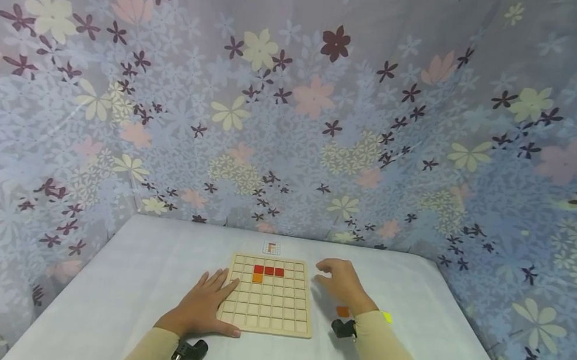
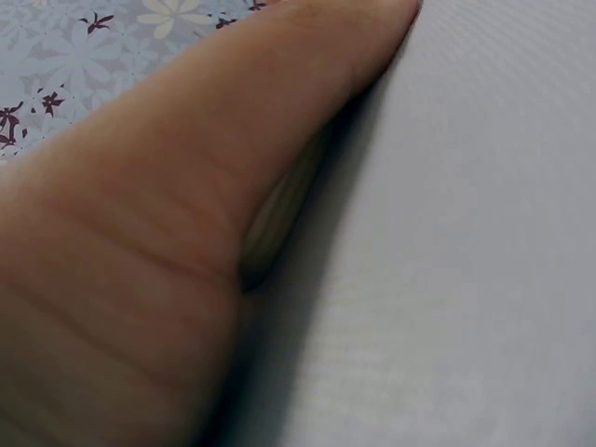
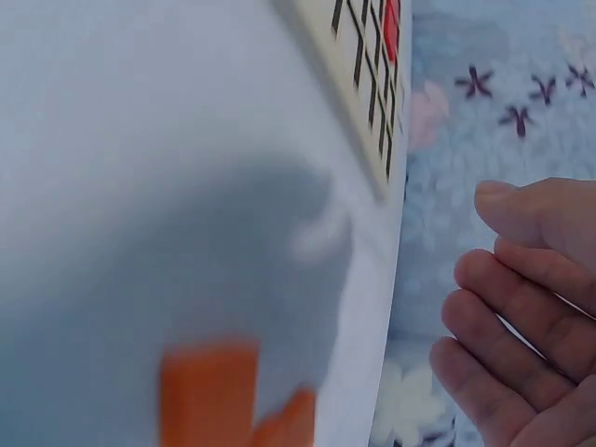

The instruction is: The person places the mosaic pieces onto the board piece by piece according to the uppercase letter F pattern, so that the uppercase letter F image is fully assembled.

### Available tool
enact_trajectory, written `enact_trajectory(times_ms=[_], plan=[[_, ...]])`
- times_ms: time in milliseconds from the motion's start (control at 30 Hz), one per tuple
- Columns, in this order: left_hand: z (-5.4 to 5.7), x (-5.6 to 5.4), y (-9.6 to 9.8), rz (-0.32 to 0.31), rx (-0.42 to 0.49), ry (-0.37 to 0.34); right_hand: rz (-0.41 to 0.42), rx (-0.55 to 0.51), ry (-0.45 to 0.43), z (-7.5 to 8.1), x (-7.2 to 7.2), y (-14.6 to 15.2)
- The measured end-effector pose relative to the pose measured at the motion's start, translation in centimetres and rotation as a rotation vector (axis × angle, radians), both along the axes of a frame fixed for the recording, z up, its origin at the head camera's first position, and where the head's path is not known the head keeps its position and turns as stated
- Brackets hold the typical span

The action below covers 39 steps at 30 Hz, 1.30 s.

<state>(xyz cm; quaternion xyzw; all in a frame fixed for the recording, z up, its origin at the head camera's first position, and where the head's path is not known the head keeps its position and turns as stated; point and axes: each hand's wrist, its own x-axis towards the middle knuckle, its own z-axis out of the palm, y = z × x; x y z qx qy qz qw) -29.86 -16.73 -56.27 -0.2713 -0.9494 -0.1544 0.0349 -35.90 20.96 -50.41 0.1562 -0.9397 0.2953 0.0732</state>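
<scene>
A square wooden grid board (image 1: 274, 313) lies on the table, with three red tiles (image 1: 269, 271) in a row and one orange tile (image 1: 257, 278) below the leftmost. My left hand (image 1: 201, 308) rests with spread fingers along the board's left edge, its fingertips over the rim and the thumb near the front corner. Off the board's right side, my right hand (image 1: 343, 282) hovers above the table. Its fingers (image 3: 498, 303) are loosely bent, and nothing shows between them and the thumb. Loose orange tiles (image 3: 209, 396) lie on the table under the right wrist.
Behind the board lies a small card (image 1: 272, 248) printed with a grid and a coloured pattern. A yellow piece (image 1: 387, 317) shows beside the right sleeve, partly hidden. White cloth covers the table (image 1: 114, 279), and a floral curtain (image 1: 285, 115) hangs around it.
</scene>
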Motion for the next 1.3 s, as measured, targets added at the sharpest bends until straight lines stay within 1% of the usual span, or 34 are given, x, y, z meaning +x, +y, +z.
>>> enact_trajectory(times_ms=[133,233,333,433,633,800,1067,1300], plan=[[-0.1,-0.1,-0.1,0.009,-0.006,-0.001,-0.052,0.003,-0.004,-0.3,0.5,2.6],[-0.2,-0.1,-0.2,0.015,-0.014,-0.007,-0.117,-0.01,-0.025,-0.7,1.0,4.2],[-0.3,-0.2,-0.3,0.021,-0.018,-0.012,-0.172,-0.03,-0.055,-1.2,1.5,5.2],[-0.3,-0.2,-0.4,0.026,-0.016,-0.011,-0.196,-0.049,-0.074,-1.8,2.1,5.8],[-0.7,-0.3,-0.4,0.03,-0.009,-0.015,-0.227,-0.038,-0.115,-2.9,2.5,6.2],[-0.9,-0.2,-0.2,0.028,-0.008,-0.02,-0.26,-0.038,-0.137,-3.2,2.6,6.0],[-0.5,0.0,0.1,0.012,0.007,-0.019,-0.316,0.001,-0.105,-3.2,3.0,5.7],[0.0,0.1,0.1,0.004,0.01,-0.002,-0.337,0.014,-0.068,-3.2,3.1,5.4]])
